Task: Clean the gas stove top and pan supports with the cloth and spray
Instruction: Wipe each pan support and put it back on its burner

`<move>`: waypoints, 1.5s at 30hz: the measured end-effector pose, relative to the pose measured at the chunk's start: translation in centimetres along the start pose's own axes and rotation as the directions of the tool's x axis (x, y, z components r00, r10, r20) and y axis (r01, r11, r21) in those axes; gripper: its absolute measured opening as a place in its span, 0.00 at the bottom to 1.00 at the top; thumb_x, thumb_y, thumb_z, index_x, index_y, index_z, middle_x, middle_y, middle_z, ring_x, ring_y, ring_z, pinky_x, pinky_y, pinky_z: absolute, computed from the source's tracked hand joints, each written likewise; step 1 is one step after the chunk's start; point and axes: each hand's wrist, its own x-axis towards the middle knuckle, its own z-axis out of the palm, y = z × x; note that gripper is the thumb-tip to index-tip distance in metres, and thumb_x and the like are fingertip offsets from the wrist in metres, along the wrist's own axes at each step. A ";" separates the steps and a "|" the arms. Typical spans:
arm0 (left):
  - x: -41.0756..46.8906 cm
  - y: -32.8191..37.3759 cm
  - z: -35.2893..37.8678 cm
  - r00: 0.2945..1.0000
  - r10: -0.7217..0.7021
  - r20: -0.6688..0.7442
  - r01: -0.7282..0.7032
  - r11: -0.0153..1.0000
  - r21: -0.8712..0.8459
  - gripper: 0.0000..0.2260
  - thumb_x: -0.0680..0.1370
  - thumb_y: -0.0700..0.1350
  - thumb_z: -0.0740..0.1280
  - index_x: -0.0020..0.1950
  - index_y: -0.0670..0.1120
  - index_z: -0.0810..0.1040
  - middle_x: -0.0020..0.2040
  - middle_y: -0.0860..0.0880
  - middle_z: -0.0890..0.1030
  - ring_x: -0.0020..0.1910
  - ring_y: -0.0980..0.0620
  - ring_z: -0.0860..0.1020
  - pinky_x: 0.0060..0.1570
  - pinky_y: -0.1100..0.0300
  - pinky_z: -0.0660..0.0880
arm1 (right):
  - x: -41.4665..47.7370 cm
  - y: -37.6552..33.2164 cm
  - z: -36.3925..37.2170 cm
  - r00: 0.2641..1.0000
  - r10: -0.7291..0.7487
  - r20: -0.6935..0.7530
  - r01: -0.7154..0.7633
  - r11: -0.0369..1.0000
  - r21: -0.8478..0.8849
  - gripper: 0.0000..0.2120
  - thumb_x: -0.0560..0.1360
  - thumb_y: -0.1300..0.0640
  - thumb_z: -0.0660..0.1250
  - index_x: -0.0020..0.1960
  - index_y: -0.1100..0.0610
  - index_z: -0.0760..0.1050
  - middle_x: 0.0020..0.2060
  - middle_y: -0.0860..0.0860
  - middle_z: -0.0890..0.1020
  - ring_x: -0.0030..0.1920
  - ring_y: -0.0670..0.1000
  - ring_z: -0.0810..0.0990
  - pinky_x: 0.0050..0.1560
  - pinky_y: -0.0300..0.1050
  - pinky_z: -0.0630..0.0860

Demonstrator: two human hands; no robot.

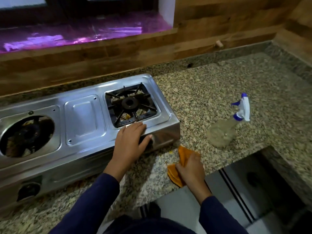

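Left hand (130, 139): fingers (137, 128) straight and close together, flat on the front right rim of the stove (84, 119), thumb over its front face.
Right hand (190, 168): fingers curled round a crumpled orange cloth (183, 153), near the stove's front right corner.
Stove: shiny pressed steel, rectangular.
Pan support (130, 103): black, spoked, square-framed, seated on the right burner.
Spray bottle (222, 132): clear, white-and-blue trigger, lying on its side on the speckled granite worktop (202, 92), right of the stove.

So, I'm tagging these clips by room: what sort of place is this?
Most likely a home kitchen. A two-burner steel gas stove sits on a speckled granite counter, with a spray bottle standing beside it. The right hand grips an orange cloth.
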 end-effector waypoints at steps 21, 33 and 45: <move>-28.4 -25.6 -19.8 0.772 -0.491 -0.403 0.417 0.870 -0.263 0.15 0.78 0.55 0.66 0.61 0.51 0.81 0.58 0.54 0.82 0.57 0.56 0.79 0.56 0.56 0.76 | -23.2 -35.0 10.3 0.743 -0.635 0.211 0.084 0.401 0.912 0.18 0.74 0.68 0.59 0.60 0.54 0.74 0.28 0.44 0.76 0.25 0.44 0.72 0.27 0.35 0.70; -53.6 -50.6 -27.1 0.167 -0.963 -0.210 0.881 0.241 -0.406 0.19 0.80 0.56 0.63 0.66 0.47 0.75 0.62 0.45 0.78 0.59 0.45 0.77 0.56 0.52 0.75 | -39.9 -47.5 33.3 0.538 -0.644 0.544 0.114 0.695 0.710 0.10 0.76 0.63 0.66 0.53 0.49 0.78 0.47 0.56 0.82 0.46 0.60 0.82 0.46 0.59 0.82; -50.3 -60.9 -26.4 0.150 -0.981 0.125 0.843 0.061 -0.535 0.23 0.80 0.63 0.56 0.57 0.47 0.79 0.50 0.47 0.80 0.48 0.47 0.79 0.51 0.52 0.77 | -40.7 -51.3 43.7 0.115 -0.852 0.511 0.931 0.272 0.245 0.19 0.77 0.58 0.66 0.68 0.53 0.72 0.63 0.57 0.73 0.64 0.61 0.71 0.59 0.50 0.71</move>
